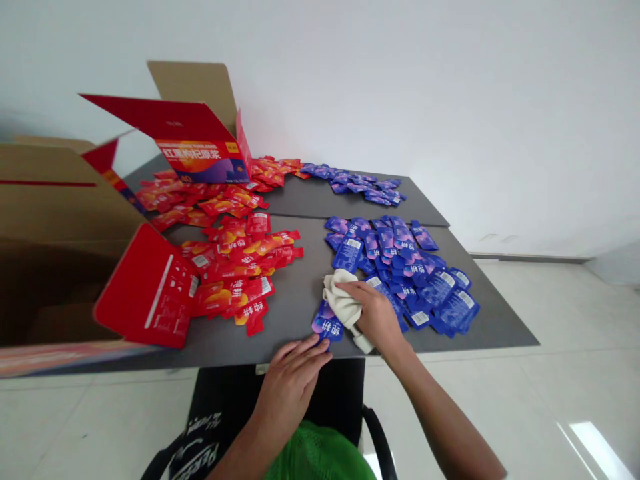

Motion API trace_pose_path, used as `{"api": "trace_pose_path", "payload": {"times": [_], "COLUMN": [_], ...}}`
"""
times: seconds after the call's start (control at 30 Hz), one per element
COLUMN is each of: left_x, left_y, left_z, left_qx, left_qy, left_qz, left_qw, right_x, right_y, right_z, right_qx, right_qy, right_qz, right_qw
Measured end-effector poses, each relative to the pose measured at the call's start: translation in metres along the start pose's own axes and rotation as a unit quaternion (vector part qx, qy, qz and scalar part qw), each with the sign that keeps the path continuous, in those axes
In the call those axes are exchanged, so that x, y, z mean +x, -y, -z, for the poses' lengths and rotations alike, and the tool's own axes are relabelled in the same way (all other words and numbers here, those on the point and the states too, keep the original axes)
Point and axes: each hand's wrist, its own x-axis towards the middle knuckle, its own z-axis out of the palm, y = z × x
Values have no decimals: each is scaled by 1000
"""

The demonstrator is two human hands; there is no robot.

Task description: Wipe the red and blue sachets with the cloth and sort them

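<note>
A blue pouch (327, 325) lies flat near the table's front edge, partly covered by a cream cloth (342, 300). My right hand (374, 313) is closed on the cloth and presses it onto the pouch. My left hand (296, 373) rests at the table edge, fingers stretched out, its fingertips touching the pouch's near end. Just right of the cloth spreads a large pile of blue pouches (395, 250). Left of my hands lies a pile of red pouches (240, 267).
An open red carton (200, 157) stands at the back left among more red pouches (165, 193). A larger open cardboard box (55, 220) fills the near left, its red flap (155, 287) over the table. More blue pouches (355, 181) lie on the far grey tabletop (310, 200).
</note>
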Motion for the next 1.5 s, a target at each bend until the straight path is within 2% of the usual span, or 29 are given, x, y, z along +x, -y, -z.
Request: {"api": "trace_pose_path", "payload": {"times": [0.07, 0.17, 0.27, 0.37, 0.53, 0.63, 0.7, 0.8, 0.93, 1.03, 1.13, 1.37, 1.5], "left_x": [0, 0, -1, -2, -3, 1, 8, 25, 52, 70, 87, 125, 138], "left_y": [-1, -2, -3, -1, 0, -1, -4, -8, -13, -17, -21, -32, -36], "left_z": [0, -1, -2, -3, -1, 5, 9, 12, 1, -7, -7, 10, 23], "left_qx": [4, 3, -5, -6, 23, 37, 41, 58, 120, 174, 208, 225, 211], "left_qy": [-5, -13, -22, -18, 18, 25, 22, 10, 0, 41, 97, 208, 233], "left_qz": [0, 1, 9, 15, -1, -10, -2, 37, 104, 146, 179, 212, 217], "left_qw": [1000, 1000, 1000, 1000, 1000, 999, 999, 998, 987, 973, 957, 928, 924], "right_x": [-3, -26, -51, -52, -10, 0, -9, -39, -82, -96, -96, -91, -92], "right_y": [6, 23, 35, 31, 3, -7, -9, -12, -23, -30, -34, -42, -44], "right_z": [7, 9, -1, -14, -9, -1, 1, -2, -3, 3, 10, 21, 22], "right_qx": [-7, 29, 56, 63, 25, 21, 58, 125, 203, 233, 243, 274, 305], "right_qy": [-23, -29, 35, 64, 8, -37, -88, -166, -207, -191, -139, -59, -40], "right_qz": [1, 30, 48, 31, -1, -5, 2, -12, -46, -35, -9, 24, 37], "right_qw": [1000, 999, 997, 995, 1000, 999, 994, 978, 956, 953, 960, 960, 951]}}
